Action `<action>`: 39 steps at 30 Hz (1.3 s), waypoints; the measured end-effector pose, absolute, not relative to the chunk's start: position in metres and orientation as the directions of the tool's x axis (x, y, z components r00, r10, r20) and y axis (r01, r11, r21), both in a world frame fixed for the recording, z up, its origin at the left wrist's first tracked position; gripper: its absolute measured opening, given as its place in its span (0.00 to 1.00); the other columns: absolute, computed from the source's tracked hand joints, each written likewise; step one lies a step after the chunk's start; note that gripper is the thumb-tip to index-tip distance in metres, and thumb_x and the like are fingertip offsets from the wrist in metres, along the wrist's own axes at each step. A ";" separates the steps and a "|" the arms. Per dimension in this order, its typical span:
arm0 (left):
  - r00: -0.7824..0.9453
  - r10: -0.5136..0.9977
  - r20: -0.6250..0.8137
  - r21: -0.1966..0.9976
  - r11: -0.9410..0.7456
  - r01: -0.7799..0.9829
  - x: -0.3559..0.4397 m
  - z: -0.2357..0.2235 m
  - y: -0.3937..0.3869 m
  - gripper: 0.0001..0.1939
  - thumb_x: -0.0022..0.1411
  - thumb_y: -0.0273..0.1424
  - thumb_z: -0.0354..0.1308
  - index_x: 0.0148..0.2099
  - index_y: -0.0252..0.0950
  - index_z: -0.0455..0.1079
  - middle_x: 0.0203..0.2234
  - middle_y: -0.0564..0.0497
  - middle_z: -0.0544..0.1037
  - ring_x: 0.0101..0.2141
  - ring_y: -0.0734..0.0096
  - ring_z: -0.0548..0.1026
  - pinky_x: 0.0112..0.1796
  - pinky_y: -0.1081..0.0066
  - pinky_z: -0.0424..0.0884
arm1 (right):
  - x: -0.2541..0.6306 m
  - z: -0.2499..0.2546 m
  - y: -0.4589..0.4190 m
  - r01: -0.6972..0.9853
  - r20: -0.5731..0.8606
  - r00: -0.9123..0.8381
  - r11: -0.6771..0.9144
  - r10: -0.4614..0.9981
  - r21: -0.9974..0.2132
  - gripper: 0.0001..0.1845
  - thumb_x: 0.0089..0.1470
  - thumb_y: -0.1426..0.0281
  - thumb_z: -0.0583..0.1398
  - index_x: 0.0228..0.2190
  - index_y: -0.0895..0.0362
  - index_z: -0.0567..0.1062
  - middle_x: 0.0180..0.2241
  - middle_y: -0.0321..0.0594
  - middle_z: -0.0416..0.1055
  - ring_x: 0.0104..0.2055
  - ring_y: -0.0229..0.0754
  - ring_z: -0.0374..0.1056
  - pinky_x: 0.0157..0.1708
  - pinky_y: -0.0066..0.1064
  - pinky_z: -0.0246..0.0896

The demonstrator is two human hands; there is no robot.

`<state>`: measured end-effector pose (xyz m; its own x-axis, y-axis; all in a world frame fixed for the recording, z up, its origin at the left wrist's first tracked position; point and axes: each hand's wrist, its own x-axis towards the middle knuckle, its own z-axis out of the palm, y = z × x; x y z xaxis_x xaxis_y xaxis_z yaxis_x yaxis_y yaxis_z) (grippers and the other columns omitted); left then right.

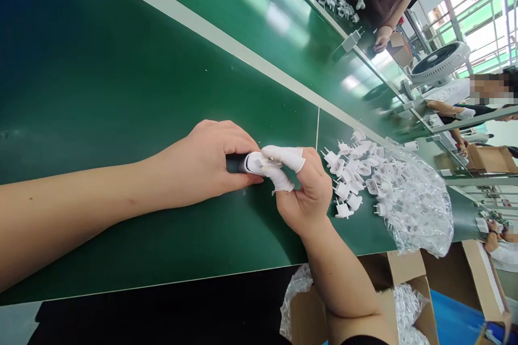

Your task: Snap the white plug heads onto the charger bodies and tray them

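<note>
White plastic piece and adjoining dark part are gripped by the left hand; the right hand pinches the white end. Plugs lie nearby on the bench.

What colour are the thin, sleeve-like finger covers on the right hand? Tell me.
White; the finger covers on the right hand show best in the head view.
</note>
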<state>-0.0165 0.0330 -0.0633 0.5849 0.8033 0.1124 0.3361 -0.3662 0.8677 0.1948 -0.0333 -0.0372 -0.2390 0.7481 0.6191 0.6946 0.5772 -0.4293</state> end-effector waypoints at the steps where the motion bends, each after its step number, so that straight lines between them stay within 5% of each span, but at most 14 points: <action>1: 0.584 0.805 0.100 0.869 -0.357 0.343 -0.017 -0.063 0.033 0.15 0.60 0.51 0.67 0.40 0.50 0.87 0.43 0.53 0.88 0.52 0.44 0.80 0.64 0.46 0.64 | 0.195 -0.037 -0.034 0.691 0.625 -0.224 0.574 0.748 -0.439 0.11 0.73 0.69 0.64 0.53 0.45 0.83 0.41 0.39 0.86 0.40 0.48 0.81 0.43 0.45 0.79; 15: 0.575 0.804 0.152 0.874 -0.381 0.302 -0.016 -0.071 0.033 0.13 0.62 0.49 0.68 0.43 0.50 0.88 0.43 0.54 0.88 0.53 0.47 0.80 0.64 0.49 0.62 | 0.194 -0.036 -0.028 0.721 0.658 -0.331 0.631 0.677 -0.286 0.12 0.70 0.73 0.67 0.50 0.44 0.83 0.35 0.37 0.85 0.37 0.47 0.79 0.37 0.42 0.78; 18: 0.579 0.805 0.131 0.876 -0.367 0.313 -0.016 -0.070 0.033 0.14 0.61 0.48 0.68 0.43 0.50 0.88 0.43 0.53 0.88 0.53 0.47 0.80 0.63 0.50 0.62 | 0.195 -0.039 -0.029 0.743 0.638 -0.329 0.608 0.696 -0.279 0.09 0.70 0.71 0.65 0.47 0.45 0.83 0.33 0.37 0.83 0.36 0.48 0.78 0.48 0.49 0.82; 22: 0.585 0.801 0.131 0.875 -0.371 0.311 -0.016 -0.070 0.033 0.14 0.60 0.48 0.67 0.43 0.50 0.88 0.43 0.53 0.88 0.53 0.46 0.81 0.63 0.50 0.63 | 0.195 -0.043 -0.030 0.771 0.601 -0.302 0.560 0.740 -0.302 0.08 0.69 0.68 0.64 0.43 0.42 0.82 0.27 0.34 0.76 0.31 0.48 0.74 0.67 0.64 0.75; 34: 0.548 0.827 0.124 0.888 -0.339 0.310 -0.011 -0.064 0.032 0.13 0.56 0.49 0.70 0.36 0.47 0.86 0.42 0.52 0.89 0.53 0.45 0.81 0.63 0.47 0.66 | 0.189 -0.043 -0.033 0.852 0.661 -0.265 0.492 0.702 -0.179 0.08 0.70 0.69 0.63 0.41 0.42 0.81 0.28 0.31 0.75 0.29 0.44 0.72 0.72 0.62 0.67; 39: 0.552 0.825 0.120 0.886 -0.340 0.316 -0.011 -0.061 0.032 0.16 0.56 0.50 0.68 0.39 0.47 0.87 0.42 0.51 0.89 0.53 0.43 0.81 0.62 0.45 0.67 | 0.194 -0.050 -0.030 0.765 0.635 -0.211 0.530 0.743 -0.366 0.09 0.68 0.68 0.67 0.47 0.42 0.83 0.32 0.31 0.82 0.33 0.43 0.76 0.75 0.64 0.60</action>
